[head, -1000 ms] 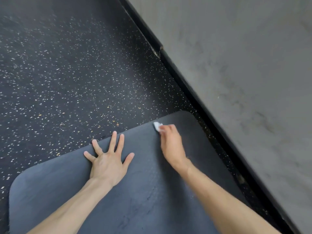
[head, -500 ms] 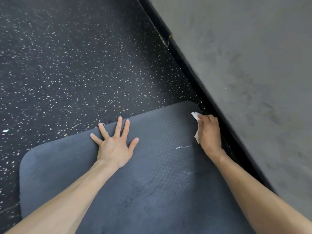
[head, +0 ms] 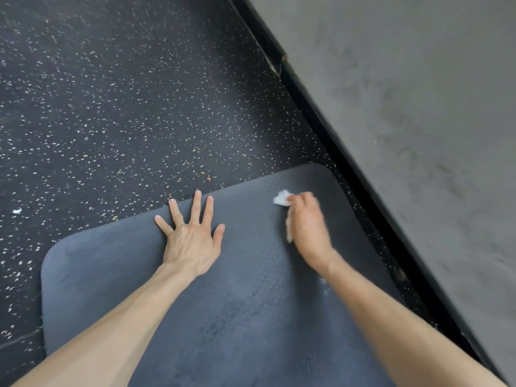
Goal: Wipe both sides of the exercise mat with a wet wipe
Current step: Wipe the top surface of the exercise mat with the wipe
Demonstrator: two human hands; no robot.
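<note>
I am looking down at the exercise mat, which is lying flat on the speckled floor and filling the lower centre of the frame, its far right corner sitting close to the black skirting under the grey wall. My left hand is pressing palm-down on the mat's far edge, fingers spread wide and straight, the fingertips reaching the edge. My right hand, blurred, is gripping the wet wipe with curled fingers near the mat's upper right corner. The white wipe is poking out past the fingertips and showing along the hand's left side, touching the mat. A small white scrap is lying on the floor at the left of the frame.
</note>
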